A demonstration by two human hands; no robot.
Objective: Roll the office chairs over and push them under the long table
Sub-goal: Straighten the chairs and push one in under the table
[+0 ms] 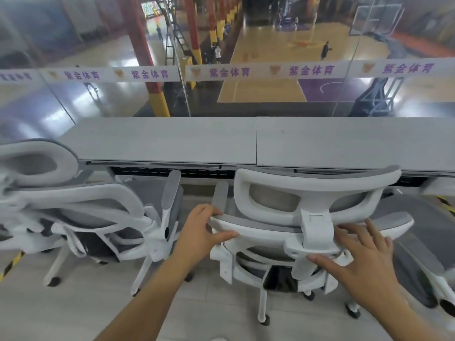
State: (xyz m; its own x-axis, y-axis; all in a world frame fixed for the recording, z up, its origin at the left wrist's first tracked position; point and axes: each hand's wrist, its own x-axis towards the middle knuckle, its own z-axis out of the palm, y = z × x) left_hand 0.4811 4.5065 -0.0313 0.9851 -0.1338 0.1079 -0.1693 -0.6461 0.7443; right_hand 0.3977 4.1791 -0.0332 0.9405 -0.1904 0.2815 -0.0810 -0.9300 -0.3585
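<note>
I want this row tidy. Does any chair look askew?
Yes. The left chair sits angled to the long table, its armrest flipped upright. The middle chair faces it squarely.

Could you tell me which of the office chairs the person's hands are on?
The middle white-framed grey mesh chair: both hands rest on its backrest, while its neighbours stand untouched.

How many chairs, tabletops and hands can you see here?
Chairs: 3, left chair, middle chair, right chair partly cut off at the edge
Tabletops: 2, left slab, right slab
Hands: 2, left hand, right hand, both on the middle chair
Total: 7
</note>
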